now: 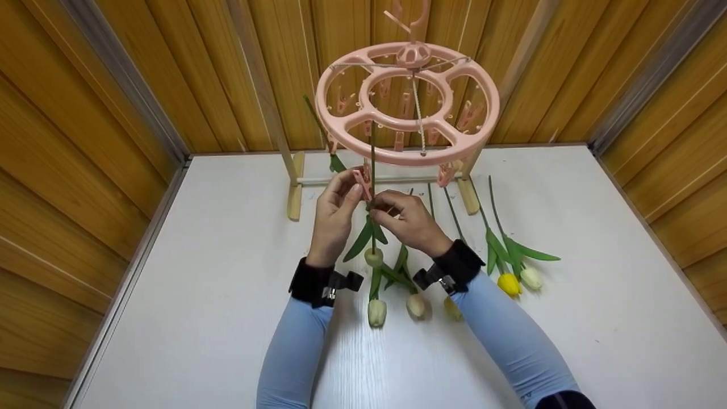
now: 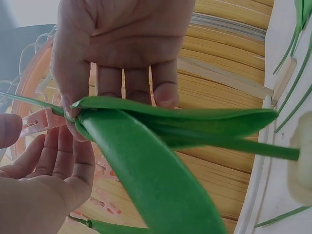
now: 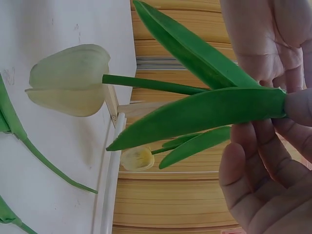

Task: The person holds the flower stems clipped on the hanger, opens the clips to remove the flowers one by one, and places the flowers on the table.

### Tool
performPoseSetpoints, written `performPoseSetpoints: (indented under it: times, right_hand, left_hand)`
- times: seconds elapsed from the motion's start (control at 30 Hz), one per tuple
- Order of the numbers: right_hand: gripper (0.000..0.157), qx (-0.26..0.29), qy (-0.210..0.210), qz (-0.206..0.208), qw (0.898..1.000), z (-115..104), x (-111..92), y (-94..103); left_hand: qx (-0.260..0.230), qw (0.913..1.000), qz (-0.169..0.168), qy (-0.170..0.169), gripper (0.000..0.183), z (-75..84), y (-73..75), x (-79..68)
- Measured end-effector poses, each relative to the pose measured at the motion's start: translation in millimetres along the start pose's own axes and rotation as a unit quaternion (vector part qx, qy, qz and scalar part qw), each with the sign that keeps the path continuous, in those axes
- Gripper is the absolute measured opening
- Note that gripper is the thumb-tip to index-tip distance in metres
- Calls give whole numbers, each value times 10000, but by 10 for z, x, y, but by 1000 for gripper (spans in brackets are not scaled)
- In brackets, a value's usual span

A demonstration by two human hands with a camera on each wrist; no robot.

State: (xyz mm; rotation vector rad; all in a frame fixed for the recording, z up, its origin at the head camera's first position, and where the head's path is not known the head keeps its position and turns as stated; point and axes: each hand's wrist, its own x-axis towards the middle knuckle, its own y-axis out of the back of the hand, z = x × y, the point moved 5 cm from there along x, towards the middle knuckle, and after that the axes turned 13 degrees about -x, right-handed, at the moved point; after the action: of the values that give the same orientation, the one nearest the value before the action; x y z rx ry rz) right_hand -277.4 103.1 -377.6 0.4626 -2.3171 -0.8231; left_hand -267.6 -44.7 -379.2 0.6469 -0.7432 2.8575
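Note:
My left hand (image 1: pixel 336 213) holds a pink clothespin (image 1: pixel 362 184) hanging from the front of the round pink drying rack (image 1: pixel 466 145). With thumb and fingertips my right hand (image 1: pixel 412 218) pinches an artificial tulip, just above its green leaves (image 3: pixel 204 114). This tulip hangs upside down, its pale bloom (image 3: pixel 73 80) lowest and its stem rising past the clothespin. In the left wrist view the clothespin's tip lies right at the stem, close to the right hand's fingertips. Another tulip (image 3: pixel 139 158) hangs upside down from the rack's left side.
Several tulips lie on the white table (image 1: pixel 227 318), including a white one (image 1: pixel 376 313), a yellow one (image 1: pixel 509 285) and another white one (image 1: pixel 531 278). The rack hangs from a wooden stand, its left foot (image 1: pixel 294 196) behind my hands. More pink clothespins (image 1: pixel 445 175) dangle around the ring.

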Motion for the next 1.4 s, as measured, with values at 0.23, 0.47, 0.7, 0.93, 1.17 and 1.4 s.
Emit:
performPoseSetpoints:
  times: [0.23,0.47,0.7,0.93,1.17,1.4]
  right_hand:
    - [13,-12,32,-84,10000,-4,-7,-5]
    - [12,4,50,-25,10000,-5,-18,-6]
    - [11,45,64,73,9999,7,-19,-7]
    - [11,-3,111,97,9999,25,-21,-2]
    - [11,-18,166,132,9998,20,-21,4]
    - [11,0,157,157,9998,25,-20,12]
  left_hand:
    - [101,9999,-82,61,34,22,-23,48]
    - [171,9997,-169,2,29,28,-25,68]
    - [139,9999,-70,-44,25,23,-13,68]
    - [100,9999,-45,-59,25,25,-17,69]
    - [22,9999,10,-107,26,25,-12,63]
    - [-65,9999,28,-151,24,35,2,51]
